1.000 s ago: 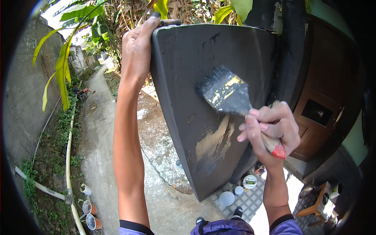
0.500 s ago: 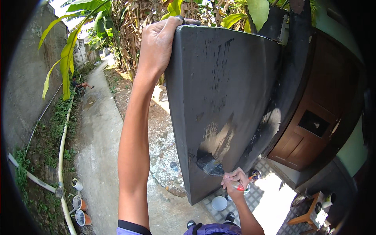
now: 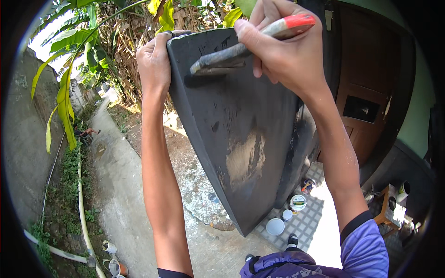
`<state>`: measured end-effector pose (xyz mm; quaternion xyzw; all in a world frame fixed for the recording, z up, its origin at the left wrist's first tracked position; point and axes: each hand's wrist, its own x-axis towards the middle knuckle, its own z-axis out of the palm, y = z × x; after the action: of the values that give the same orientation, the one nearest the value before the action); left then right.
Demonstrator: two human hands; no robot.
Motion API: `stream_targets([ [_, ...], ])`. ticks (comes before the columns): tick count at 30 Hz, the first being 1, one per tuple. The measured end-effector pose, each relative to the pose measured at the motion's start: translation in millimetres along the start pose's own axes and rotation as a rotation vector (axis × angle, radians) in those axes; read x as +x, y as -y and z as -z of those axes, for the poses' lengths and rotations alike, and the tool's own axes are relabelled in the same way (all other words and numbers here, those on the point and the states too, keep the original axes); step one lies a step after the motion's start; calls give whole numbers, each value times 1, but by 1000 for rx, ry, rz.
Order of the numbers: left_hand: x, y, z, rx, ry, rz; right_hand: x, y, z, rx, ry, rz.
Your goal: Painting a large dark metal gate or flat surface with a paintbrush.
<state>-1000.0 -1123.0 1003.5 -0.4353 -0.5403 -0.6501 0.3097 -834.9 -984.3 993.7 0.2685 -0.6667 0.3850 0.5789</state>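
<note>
A tall slab-like wall (image 3: 262, 109) coated in dark grey paint rises in front of me. My left hand (image 3: 155, 62) holds its upper left corner, the fingers hooked over the top and partly hidden. My right hand (image 3: 289, 53) grips a paintbrush (image 3: 222, 58) with a red-ended handle. The brush lies almost level, its dark bristles against the wall face near the top left corner. Lower on the same face is a pale brown unpainted patch (image 3: 245, 157) with streaky edges. Dark streaks mark the surface between the brush and that patch.
Below right stand a white bowl (image 3: 275, 226), a white-lidded tub (image 3: 298, 202) and a can (image 3: 308, 186) on patterned tiles. A wooden stool (image 3: 389, 211) and a brown door (image 3: 366, 88) are farther right. Leftward run a concrete path (image 3: 116, 171) and a pipe (image 3: 82, 199); a person sits far off.
My right hand has carried the brush from low on the wall up to near its top left corner. More of the pale patch shows. My left hand keeps its hold; the view has shifted.
</note>
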Motion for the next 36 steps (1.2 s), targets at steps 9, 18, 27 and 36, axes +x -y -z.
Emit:
stream_targets([
  [9,-3,3,22,83,7,-70,-180,-46,-22,-190,-159,192],
  [18,-2,8,15,57,18,-16,-351,-50,15,-227,353,-705],
  [27,-4,0,7,49,-44,16,-68,-63,32,-74,-15,-169],
  [36,2,5,10,109,-16,35,-50,-85,23,107,-534,198],
])
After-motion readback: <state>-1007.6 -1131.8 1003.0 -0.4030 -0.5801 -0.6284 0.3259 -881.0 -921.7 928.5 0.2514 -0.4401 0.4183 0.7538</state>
